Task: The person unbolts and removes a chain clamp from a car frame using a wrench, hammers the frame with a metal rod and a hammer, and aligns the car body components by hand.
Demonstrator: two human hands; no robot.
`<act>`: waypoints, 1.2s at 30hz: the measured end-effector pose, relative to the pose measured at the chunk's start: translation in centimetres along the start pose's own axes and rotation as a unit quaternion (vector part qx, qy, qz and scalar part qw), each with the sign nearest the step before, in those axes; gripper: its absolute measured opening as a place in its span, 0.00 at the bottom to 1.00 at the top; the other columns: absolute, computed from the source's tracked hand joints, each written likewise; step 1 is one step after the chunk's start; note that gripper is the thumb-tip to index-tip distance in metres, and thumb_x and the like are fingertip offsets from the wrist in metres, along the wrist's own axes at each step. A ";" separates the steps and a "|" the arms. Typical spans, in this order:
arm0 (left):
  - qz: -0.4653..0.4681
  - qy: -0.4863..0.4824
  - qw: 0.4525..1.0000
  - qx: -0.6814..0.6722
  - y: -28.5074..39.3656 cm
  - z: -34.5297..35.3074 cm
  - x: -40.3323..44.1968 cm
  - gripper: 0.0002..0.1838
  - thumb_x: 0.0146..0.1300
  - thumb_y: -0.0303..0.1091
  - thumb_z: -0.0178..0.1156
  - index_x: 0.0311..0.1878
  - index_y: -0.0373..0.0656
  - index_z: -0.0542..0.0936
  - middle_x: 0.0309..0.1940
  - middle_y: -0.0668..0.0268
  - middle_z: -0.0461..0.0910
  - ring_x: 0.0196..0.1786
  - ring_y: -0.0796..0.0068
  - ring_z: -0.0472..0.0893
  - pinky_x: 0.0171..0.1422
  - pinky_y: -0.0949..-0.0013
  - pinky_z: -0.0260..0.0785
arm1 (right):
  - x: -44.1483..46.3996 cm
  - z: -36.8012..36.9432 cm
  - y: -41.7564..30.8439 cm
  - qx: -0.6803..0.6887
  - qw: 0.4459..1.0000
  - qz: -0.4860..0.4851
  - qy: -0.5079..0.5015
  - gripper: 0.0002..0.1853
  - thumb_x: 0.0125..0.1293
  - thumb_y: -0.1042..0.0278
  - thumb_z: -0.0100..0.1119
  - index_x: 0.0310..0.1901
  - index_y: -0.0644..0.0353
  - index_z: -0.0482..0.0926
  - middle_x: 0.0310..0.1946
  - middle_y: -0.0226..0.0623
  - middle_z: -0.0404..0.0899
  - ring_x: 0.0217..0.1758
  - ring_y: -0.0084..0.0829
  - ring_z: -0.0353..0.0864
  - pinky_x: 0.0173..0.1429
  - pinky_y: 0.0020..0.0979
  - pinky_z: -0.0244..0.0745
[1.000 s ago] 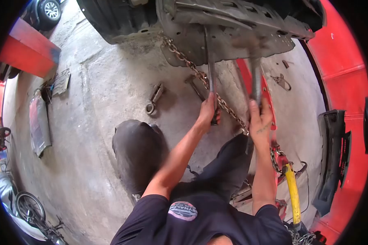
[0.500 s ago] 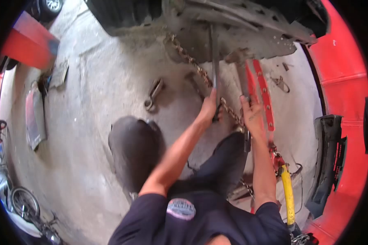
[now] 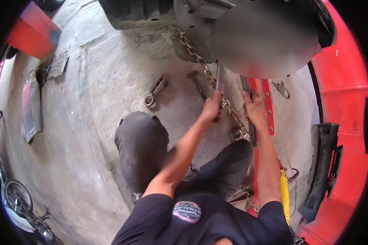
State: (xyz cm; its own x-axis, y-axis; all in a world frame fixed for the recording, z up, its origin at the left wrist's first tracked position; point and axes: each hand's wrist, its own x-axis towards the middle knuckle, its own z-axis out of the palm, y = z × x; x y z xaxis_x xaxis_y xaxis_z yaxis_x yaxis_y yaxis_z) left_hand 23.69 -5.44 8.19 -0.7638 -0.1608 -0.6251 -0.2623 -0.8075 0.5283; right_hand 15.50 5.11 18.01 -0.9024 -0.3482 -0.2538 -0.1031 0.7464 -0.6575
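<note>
Our left hand (image 3: pixel 212 108) closes around a slim grey metal bar (image 3: pixel 219 77); our right hand (image 3: pixel 255 110) grips a dark round handle (image 3: pixel 252 135) nearby, both far ends blurred. A rusty steel chain (image 3: pixel 229 107) slants between them. Our black shirt's (image 3: pixel 151 226) round logo (image 3: pixel 187 212) reads "CAR", the rest unclear.

Grips a metal bar (image 3: pixel 219 76) in the left hand (image 3: pixel 212 107) and a dark handle (image 3: pixel 252 136) in the right hand (image 3: pixel 256 111), both with upper ends hidden. Has a rusty chain (image 3: pixel 209 73) between the hands, a hammer (image 3: pixel 198 86) and an eye-ended metal piece (image 3: pixel 155 90) on the concrete floor (image 3: pixel 81 134), and a red perforated strip (image 3: pixel 268 102) near the right hand.
</note>
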 end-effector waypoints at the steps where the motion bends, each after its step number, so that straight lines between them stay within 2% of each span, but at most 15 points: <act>1: 0.004 0.000 1.000 0.013 -0.4 -0.4 -0.1 0.31 0.75 0.66 0.42 0.40 0.43 0.71 0.23 0.67 0.69 0.18 0.74 0.68 0.19 0.65 0.62 | 0.5 0.1 2.0 0.020 0.999 -0.028 -0.006 0.17 0.75 0.55 0.57 0.47 0.65 0.74 0.18 0.27 0.68 0.17 0.19 0.68 0.20 0.28 0.63; 4: 0.057 -0.014 0.998 -0.021 -2.9 -0.6 3.3 0.29 0.76 0.64 0.43 0.39 0.44 0.71 0.22 0.67 0.70 0.17 0.73 0.68 0.18 0.65 0.62 | -1.9 1.2 4.3 0.057 0.994 -0.046 0.084 0.17 0.76 0.55 0.56 0.48 0.64 0.75 0.18 0.24 0.69 0.17 0.17 0.67 0.20 0.25 0.61; 5: 0.035 -0.033 0.998 -0.029 -0.8 0.1 2.2 0.29 0.75 0.65 0.43 0.38 0.44 0.70 0.20 0.66 0.70 0.15 0.72 0.69 0.17 0.64 0.62 | -2.4 0.9 4.8 0.092 0.992 -0.054 0.073 0.16 0.77 0.55 0.54 0.49 0.62 0.76 0.18 0.21 0.68 0.18 0.15 0.65 0.20 0.23 0.58; 8: 0.012 -0.050 0.999 -0.019 1.0 1.5 2.2 0.28 0.76 0.64 0.43 0.37 0.46 0.67 0.18 0.66 0.69 0.13 0.71 0.69 0.15 0.63 0.63 | -4.8 -0.5 1.8 0.147 0.986 -0.039 0.068 0.16 0.74 0.56 0.58 0.46 0.63 0.74 0.20 0.26 0.69 0.18 0.17 0.65 0.21 0.25 0.59; 12: -0.020 -0.054 0.998 -0.036 1.7 1.2 4.2 0.26 0.76 0.63 0.44 0.40 0.46 0.65 0.18 0.67 0.68 0.13 0.72 0.68 0.15 0.62 0.63 | -6.9 -2.4 -1.0 0.142 0.965 -0.151 0.158 0.14 0.78 0.58 0.51 0.48 0.62 0.75 0.19 0.24 0.68 0.17 0.16 0.64 0.20 0.23 0.57; 17: -0.031 -0.067 0.997 -0.029 1.7 1.1 4.7 0.26 0.76 0.64 0.43 0.42 0.46 0.66 0.18 0.67 0.68 0.14 0.72 0.68 0.16 0.62 0.64 | -7.1 -4.3 -5.1 0.242 0.871 -0.347 0.251 0.15 0.78 0.58 0.49 0.50 0.64 0.73 0.20 0.27 0.70 0.17 0.16 0.66 0.20 0.23 0.59; 20: -0.034 -0.057 0.998 -0.019 2.1 1.2 4.4 0.27 0.75 0.64 0.43 0.41 0.46 0.67 0.18 0.67 0.68 0.15 0.72 0.69 0.17 0.62 0.64 | -3.1 -2.8 -1.5 0.252 0.884 -0.294 0.261 0.18 0.78 0.55 0.51 0.52 0.64 0.73 0.21 0.28 0.71 0.17 0.16 0.67 0.19 0.23 0.58; 22: -0.033 -0.064 0.997 -0.034 2.4 1.3 4.3 0.27 0.76 0.64 0.43 0.40 0.46 0.68 0.19 0.67 0.68 0.15 0.72 0.69 0.17 0.63 0.63 | -0.3 -1.6 1.3 0.022 0.961 -0.201 0.186 0.20 0.76 0.53 0.53 0.54 0.65 0.74 0.22 0.29 0.71 0.20 0.18 0.69 0.23 0.26 0.62; 24: -0.004 -0.054 0.999 -0.004 1.4 0.9 4.0 0.27 0.76 0.64 0.43 0.39 0.46 0.69 0.19 0.67 0.69 0.15 0.72 0.68 0.17 0.63 0.63 | 1.6 -1.1 2.0 -0.138 0.983 -0.112 0.049 0.23 0.75 0.51 0.56 0.56 0.66 0.75 0.23 0.29 0.71 0.23 0.20 0.70 0.28 0.29 0.66; 25: 0.029 -0.039 0.998 0.028 -0.2 0.2 4.4 0.28 0.76 0.64 0.42 0.39 0.46 0.70 0.19 0.67 0.69 0.15 0.72 0.68 0.17 0.63 0.63 | 1.5 -0.4 4.6 -0.122 0.979 -0.144 0.081 0.23 0.75 0.52 0.56 0.56 0.67 0.76 0.23 0.29 0.71 0.24 0.21 0.70 0.30 0.30 0.68; 28: -0.035 -0.043 0.998 -0.029 1.7 0.7 1.5 0.28 0.76 0.64 0.42 0.41 0.46 0.70 0.19 0.66 0.69 0.15 0.72 0.68 0.17 0.63 0.63 | -1.0 0.1 7.5 -0.023 0.987 -0.129 0.097 0.20 0.75 0.52 0.56 0.51 0.65 0.78 0.22 0.26 0.70 0.23 0.19 0.69 0.29 0.28 0.65; 30: -0.013 -0.057 0.998 -0.013 2.7 0.9 3.4 0.28 0.75 0.65 0.42 0.41 0.46 0.70 0.19 0.66 0.69 0.15 0.72 0.69 0.17 0.64 0.63 | -4.7 -1.8 0.5 0.125 0.989 -0.018 0.071 0.18 0.75 0.53 0.56 0.48 0.63 0.78 0.21 0.25 0.69 0.22 0.17 0.67 0.27 0.26 0.63; 31: -0.034 -0.058 0.998 -0.001 3.6 0.8 2.9 0.27 0.75 0.64 0.43 0.41 0.46 0.69 0.19 0.66 0.69 0.15 0.73 0.69 0.17 0.64 0.63 | -5.5 -2.1 -1.1 0.116 0.987 -0.043 0.104 0.15 0.77 0.54 0.54 0.47 0.60 0.76 0.20 0.23 0.67 0.20 0.15 0.64 0.24 0.24 0.58; 34: -0.020 -0.046 0.999 0.004 2.4 0.8 3.8 0.27 0.75 0.64 0.44 0.38 0.47 0.68 0.19 0.67 0.68 0.16 0.75 0.67 0.19 0.65 0.63 | -4.6 -3.2 0.4 0.112 0.954 -0.201 0.193 0.16 0.76 0.57 0.53 0.49 0.65 0.73 0.24 0.28 0.71 0.23 0.18 0.68 0.27 0.26 0.63; 36: -0.016 -0.044 0.999 0.010 2.3 0.7 4.0 0.27 0.75 0.64 0.44 0.38 0.47 0.68 0.19 0.67 0.68 0.16 0.75 0.67 0.19 0.65 0.63 | -4.2 -2.9 -0.6 0.139 0.943 -0.216 0.210 0.15 0.77 0.58 0.52 0.50 0.64 0.73 0.23 0.27 0.70 0.22 0.17 0.66 0.25 0.26 0.61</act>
State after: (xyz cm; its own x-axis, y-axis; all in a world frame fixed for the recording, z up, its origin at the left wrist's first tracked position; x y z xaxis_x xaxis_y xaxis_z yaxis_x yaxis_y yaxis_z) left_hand 19.63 -7.53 7.33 -0.8032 -0.0834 -0.5898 -0.2993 -0.7996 0.5206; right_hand 18.18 7.73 21.53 -0.8932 -0.2872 0.3460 -0.4388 0.3885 -0.8103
